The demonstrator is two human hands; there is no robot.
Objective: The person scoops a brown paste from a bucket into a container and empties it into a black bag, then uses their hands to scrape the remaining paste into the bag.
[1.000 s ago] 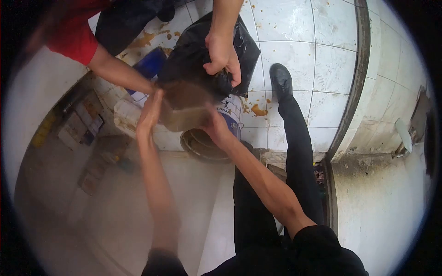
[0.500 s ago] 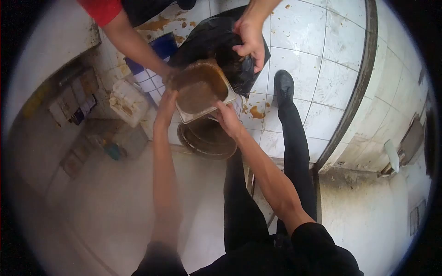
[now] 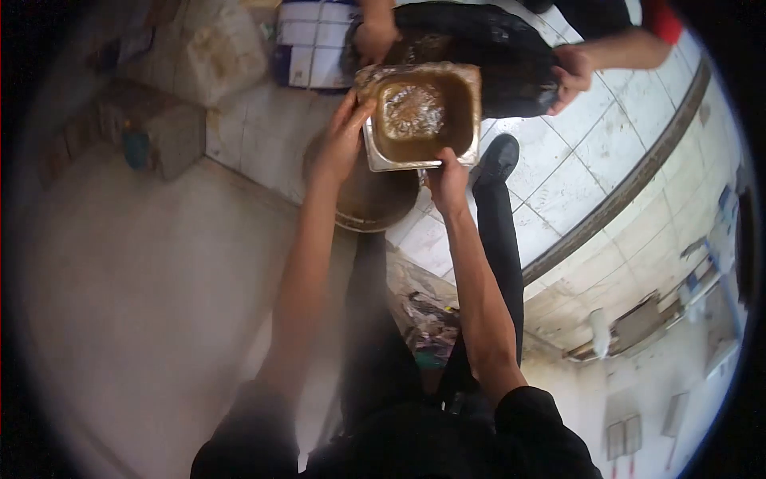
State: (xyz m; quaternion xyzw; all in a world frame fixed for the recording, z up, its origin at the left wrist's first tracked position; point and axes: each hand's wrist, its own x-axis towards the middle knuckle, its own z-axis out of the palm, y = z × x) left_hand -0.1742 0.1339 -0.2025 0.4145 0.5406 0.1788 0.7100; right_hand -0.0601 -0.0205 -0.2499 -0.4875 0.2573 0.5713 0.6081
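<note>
A square metal food pan (image 3: 467,120), coated inside with brown greasy residue, is held up in front of me. My left hand (image 3: 341,140) grips its left edge, fingers along the outer wall. With the thumb over the near rim, my right hand (image 3: 449,180) holds the near right side. Shiny brown matter shows at the pan's bottom. Directly beyond is a black plastic bag (image 3: 511,60), held at its sides by a co-worker's hands (image 3: 377,38). Below and left of the pan stands a round, dirty basin (image 3: 379,211), partly covered by my left arm and the pan.
A blue-and-white bucket (image 3: 315,48) stands at the back left, beside a stained whitish jug (image 3: 219,56). White floor tiles (image 3: 550,168) lie under the bag. My black shoe (image 3: 499,160) is right of the pan. A dark raised edge (image 3: 614,203) curves along the right.
My view has turned, shifting the surroundings. The pan, still in both my hands, sits farther right and higher in view, more level. The co-worker's hands are now wider apart on the bag.
</note>
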